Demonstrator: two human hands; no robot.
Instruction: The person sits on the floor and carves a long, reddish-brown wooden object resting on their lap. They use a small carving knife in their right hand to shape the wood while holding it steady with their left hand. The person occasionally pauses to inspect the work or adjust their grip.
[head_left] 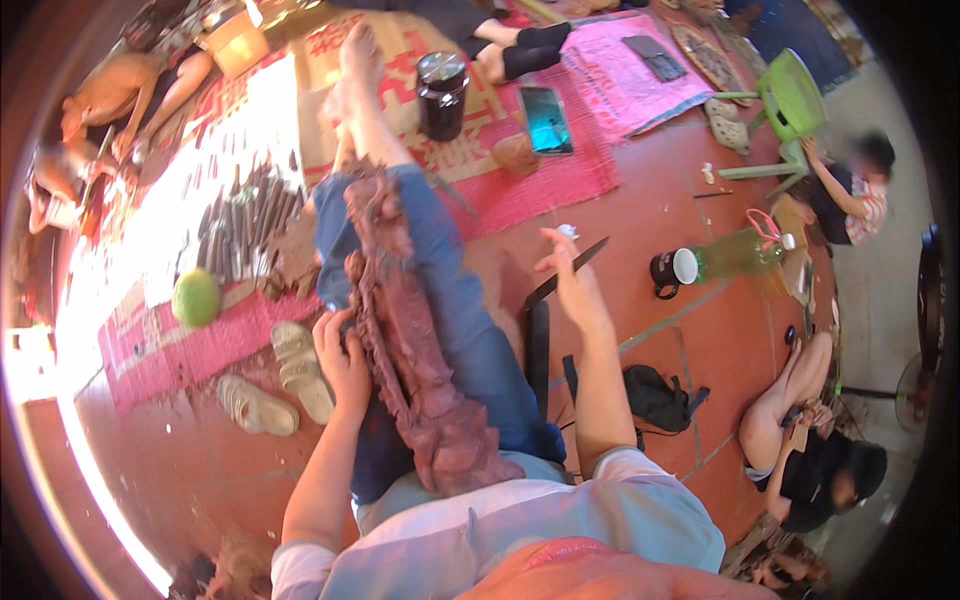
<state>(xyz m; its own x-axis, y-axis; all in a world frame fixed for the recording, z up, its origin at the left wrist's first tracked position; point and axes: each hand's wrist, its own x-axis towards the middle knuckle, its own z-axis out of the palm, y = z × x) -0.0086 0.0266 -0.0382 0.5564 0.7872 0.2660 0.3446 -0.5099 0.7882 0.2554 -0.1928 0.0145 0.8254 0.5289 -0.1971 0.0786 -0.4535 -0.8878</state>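
Note:
Across my lap and blue jeans [465,330] lies a long reddish-brown wood carving [410,330], its surface cut into ridges and knobs. My left hand [342,362] rests against the carving's left edge, fingers bent over it. To the right of my legs, my right hand [578,285] is raised, a dark flat-bladed knife [594,252] crossing it. The hand grips the knife loosely, with some fingers stretched out; part of the knife is hidden there. A small white object [567,231] shows beside the fingertips; what it is I cannot make out.
Several carving tools [245,220] lie left beside a green round fruit [196,298]. Sandals [258,405] are near my left arm. A black canister [441,95] and phone [545,120] stand ahead; a mug [673,270], green bottle [735,256] and other people are around.

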